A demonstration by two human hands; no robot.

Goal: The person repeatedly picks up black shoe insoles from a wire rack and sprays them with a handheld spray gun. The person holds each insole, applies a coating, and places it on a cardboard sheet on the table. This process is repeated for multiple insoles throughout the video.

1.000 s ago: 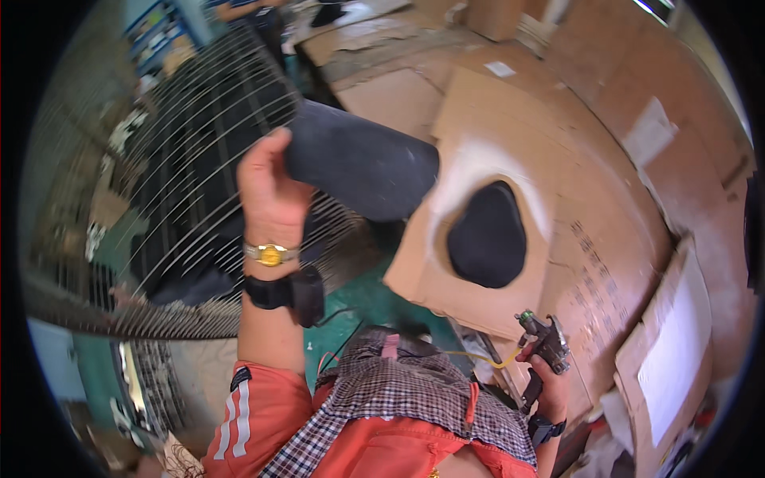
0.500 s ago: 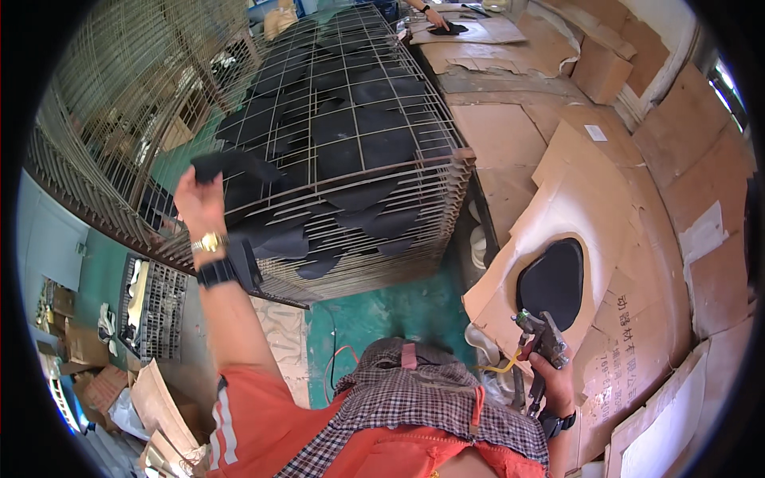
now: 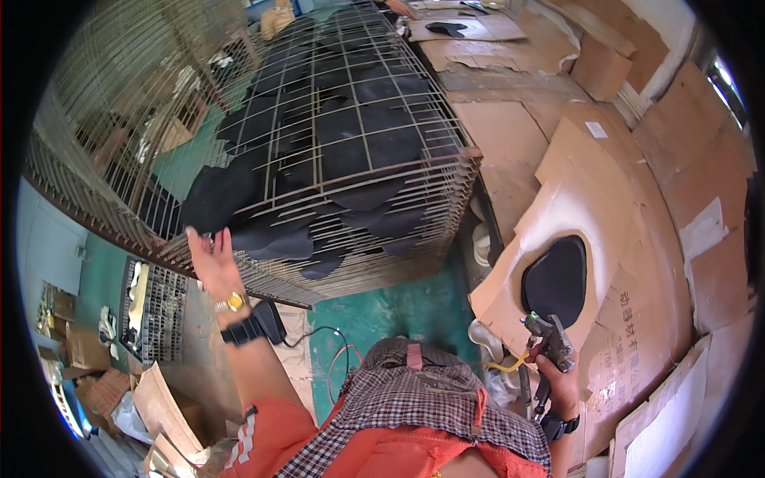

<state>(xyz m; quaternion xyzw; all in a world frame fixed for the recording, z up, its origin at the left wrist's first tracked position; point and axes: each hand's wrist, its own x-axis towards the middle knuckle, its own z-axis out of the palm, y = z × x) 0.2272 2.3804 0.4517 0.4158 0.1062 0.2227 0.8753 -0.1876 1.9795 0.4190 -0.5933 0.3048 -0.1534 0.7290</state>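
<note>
My left hand is at the near left corner of a wire rack, its fingers stretched out and apart. Just beyond the fingertips a dark, rounded black sheet piece rests on the rack; I see no grip on it. A spray gun with a yellow hose is in my right hand, fingers wrapped round its handle. Beyond the gun, a black rounded pad lies flat on a cardboard sheet, ringed by a pale sprayed patch.
Stacked wire shelves carry many black pieces. Another wire frame stands at the left. Cardboard panels line the right side. At the far table lies a black piece, with another person's hand near it. Boxes are lower left.
My left hand has let go of the black piece and drawn back toward me; the piece now lies on the rack. The other person's hand has left the far black piece.
</note>
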